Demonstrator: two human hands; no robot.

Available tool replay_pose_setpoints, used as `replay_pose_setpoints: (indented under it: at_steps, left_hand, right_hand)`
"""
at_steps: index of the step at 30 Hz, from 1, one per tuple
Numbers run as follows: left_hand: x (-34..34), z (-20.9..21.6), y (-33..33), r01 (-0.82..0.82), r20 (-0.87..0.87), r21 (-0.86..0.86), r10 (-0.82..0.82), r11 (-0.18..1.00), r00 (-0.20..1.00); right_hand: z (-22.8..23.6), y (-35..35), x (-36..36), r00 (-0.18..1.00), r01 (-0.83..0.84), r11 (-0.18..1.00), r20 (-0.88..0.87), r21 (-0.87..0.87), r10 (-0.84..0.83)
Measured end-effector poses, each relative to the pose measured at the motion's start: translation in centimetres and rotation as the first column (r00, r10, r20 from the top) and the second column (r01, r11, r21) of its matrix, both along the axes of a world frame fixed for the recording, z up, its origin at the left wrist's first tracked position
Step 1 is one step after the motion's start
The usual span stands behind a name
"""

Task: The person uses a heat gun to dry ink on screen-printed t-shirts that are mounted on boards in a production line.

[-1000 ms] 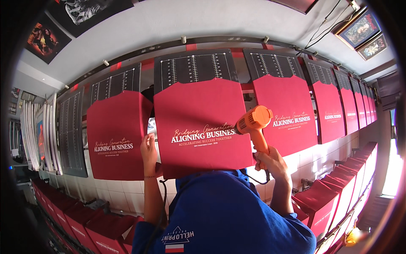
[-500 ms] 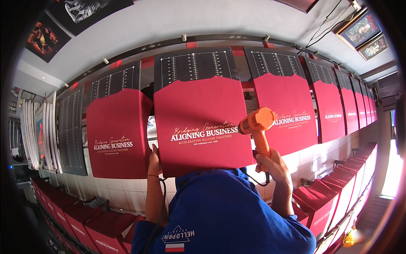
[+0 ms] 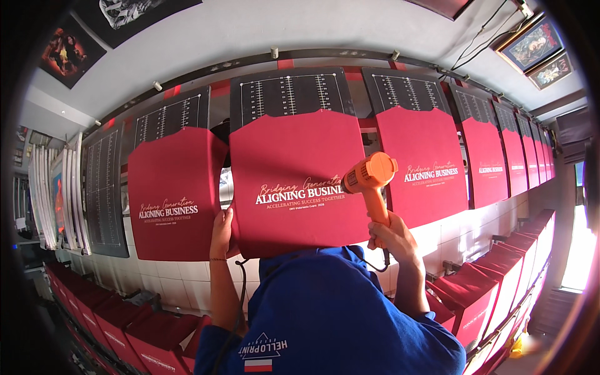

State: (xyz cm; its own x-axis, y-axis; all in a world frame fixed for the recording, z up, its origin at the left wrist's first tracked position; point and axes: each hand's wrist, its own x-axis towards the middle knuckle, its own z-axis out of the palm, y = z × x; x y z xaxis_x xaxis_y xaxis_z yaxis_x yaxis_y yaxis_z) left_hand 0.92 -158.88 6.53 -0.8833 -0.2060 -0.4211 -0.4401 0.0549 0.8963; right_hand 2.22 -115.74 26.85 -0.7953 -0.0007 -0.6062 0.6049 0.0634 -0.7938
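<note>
My right hand (image 3: 394, 236) is wrapped round the handle of an orange heat gun (image 3: 371, 174). Its dark nozzle points left, just over the right end of the white and gold print on the middle red T-shirt (image 3: 294, 150). That shirt lies flat over a black printing board (image 3: 290, 94) marked with white scales. At the shirt's lower left edge, my left hand (image 3: 223, 226) is closed on the loose side cloth; its fingertips are partly hidden. A dark cord (image 3: 242, 284) runs along my left forearm.
Left of the middle board is another printed red T-shirt (image 3: 165, 169), and to the right one more (image 3: 419, 150), followed by several others in a row. A bare black board (image 3: 105, 200) stands beside stacked frames (image 3: 59, 200). Behind me runs a second row of shirts (image 3: 469, 297).
The heat gun has moved left and slightly up, its nozzle now over the end of the lettering. My left hand has shifted slightly up and left, with side cloth now bunched beside it.
</note>
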Motion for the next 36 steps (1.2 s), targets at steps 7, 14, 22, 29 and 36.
replay_pose_setpoints:
  at_steps: [7, 14, 22, 29, 36]
  left_hand:
    - [0.0, -0.2, -2.8, 0.183, 0.048, 0.093, -0.188, 0.979, 0.981]
    - [-1.2, 3.1, -3.7, 0.311, 0.037, -0.188, -0.309, 0.932, 0.95]
    - [-1.3, 3.9, -3.6, 0.294, -0.042, -0.573, -0.385, 0.765, 0.922]
    - [-1.5, 3.1, -3.8, 0.276, -0.069, -0.562, -0.377, 0.78, 0.924]
    - [-1.8, 2.1, -4.9, 0.275, -0.123, -0.388, -0.345, 0.88, 0.931]
  right_hand:
    - [0.0, -1.3, -0.1, 1.0, -0.015, 0.998, 0.002, 0.054, 0.015]
    - [1.0, -2.3, 0.4, 0.999, 0.028, 0.999, 0.027, 0.021, -0.028]
    - [0.7, -4.1, 0.5, 0.999, 0.054, 0.995, -0.001, 0.085, -0.054]
    - [-0.1, -5.3, 0.4, 0.999, 0.05, 0.993, 0.0, 0.108, -0.051]
    - [1.1, -6.6, 0.1, 0.999, 0.052, 0.994, 0.002, 0.095, -0.053]
